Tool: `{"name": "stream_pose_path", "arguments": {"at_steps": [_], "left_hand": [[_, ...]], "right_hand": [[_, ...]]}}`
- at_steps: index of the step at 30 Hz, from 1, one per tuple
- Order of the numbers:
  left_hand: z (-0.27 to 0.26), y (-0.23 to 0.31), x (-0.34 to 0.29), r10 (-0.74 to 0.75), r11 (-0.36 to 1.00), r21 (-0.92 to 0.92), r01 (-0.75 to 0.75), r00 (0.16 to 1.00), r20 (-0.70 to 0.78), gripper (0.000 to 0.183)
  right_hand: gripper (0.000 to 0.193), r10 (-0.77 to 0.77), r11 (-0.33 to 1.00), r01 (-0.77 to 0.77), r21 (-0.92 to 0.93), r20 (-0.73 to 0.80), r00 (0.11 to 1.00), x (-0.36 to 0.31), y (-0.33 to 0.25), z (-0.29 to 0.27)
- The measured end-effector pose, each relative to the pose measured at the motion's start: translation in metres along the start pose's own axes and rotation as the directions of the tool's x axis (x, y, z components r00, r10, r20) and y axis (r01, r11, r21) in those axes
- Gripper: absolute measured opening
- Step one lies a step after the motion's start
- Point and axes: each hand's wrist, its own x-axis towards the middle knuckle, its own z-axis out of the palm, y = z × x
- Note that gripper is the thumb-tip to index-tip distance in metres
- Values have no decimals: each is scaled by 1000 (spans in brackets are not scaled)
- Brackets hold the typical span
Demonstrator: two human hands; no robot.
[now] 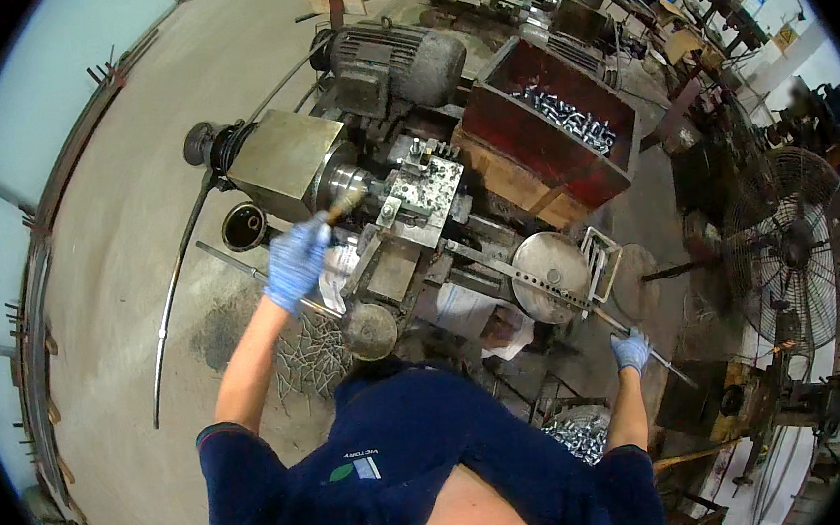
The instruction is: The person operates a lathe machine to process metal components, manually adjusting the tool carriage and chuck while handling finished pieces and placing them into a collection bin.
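Observation:
My left hand, in a blue work glove, is closed around a short tan brush-like tool. The tool's end is at the shiny chuck of a small lathe, beside the metal tool block; its tip is too blurred to tell whether it touches. Out to the right, my right hand, gloved alike, has its fingers wrapped round a long lever rod. That rod runs on from a perforated flat bar reaching across to the tool block.
A red-brown bin of shiny metal parts stands behind the lathe, next to an electric motor. Thin metal scraps litter the floor at left. A round metal disc is near the bar, and a caged fan stands right.

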Motion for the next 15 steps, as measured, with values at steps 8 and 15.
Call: {"name": "stream_pose_path", "arguments": {"at_steps": [8,15], "left_hand": [[-44,-54,54,-188,869,491,68,962,199,32],[-56,-77,-15,-427,902,-165,399,878,-214,41]], "right_hand": [[53,31,998,-33,56,32,999,-32,-16,-11],[46,98,969,-107,223,50,994,-92,63,35]]}}
